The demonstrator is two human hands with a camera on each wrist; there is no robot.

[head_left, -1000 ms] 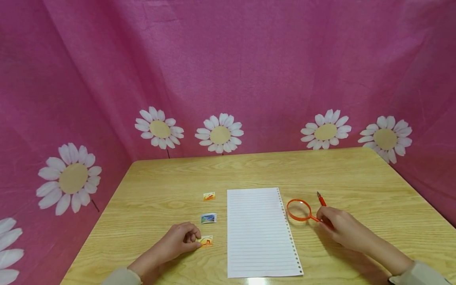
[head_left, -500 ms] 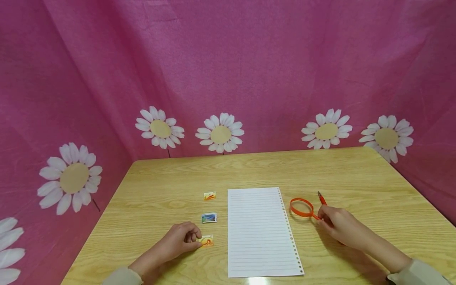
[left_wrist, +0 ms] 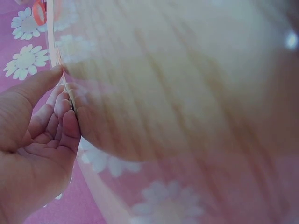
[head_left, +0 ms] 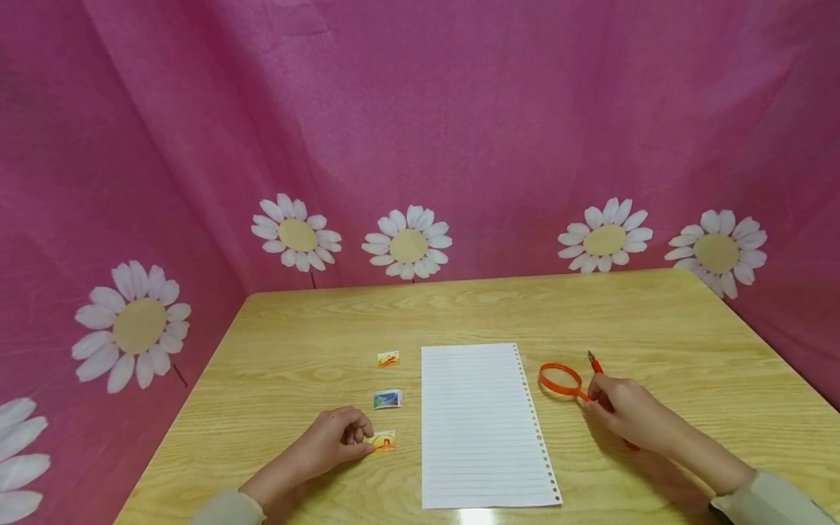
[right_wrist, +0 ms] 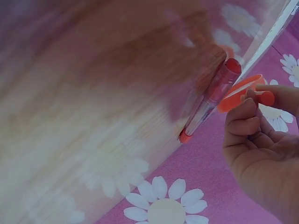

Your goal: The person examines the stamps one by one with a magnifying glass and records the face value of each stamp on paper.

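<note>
My right hand [head_left: 631, 414] pinches the handle of an orange-red magnifying glass [head_left: 557, 391] between thumb and finger, its round lens lifted and tilted over the table. Beneath that hand a red pen [head_left: 595, 363] lies on the tabletop; the right wrist view shows the pen [right_wrist: 210, 98] apart from the fingers. My left hand [head_left: 331, 439] rests on the table, its thumb tip at the left edge of a yellow stamp [head_left: 386, 440], partly covering it. The fingers look loosely bent in the left wrist view, where the stamp is hard to make out.
A blue stamp [head_left: 388, 399] and another yellow stamp [head_left: 389, 358] lie beyond the left hand in a column. Between the hands is a lined sheet of paper [head_left: 482, 426] with punched holes along its right edge. Pink cloth [head_left: 499, 146] with daisies hangs behind the wooden table [head_left: 315, 328].
The magnifying glass has shifted slightly to the right, away from the paper, and its lens has tilted more. My left hand has stayed by the nearest stamp.
</note>
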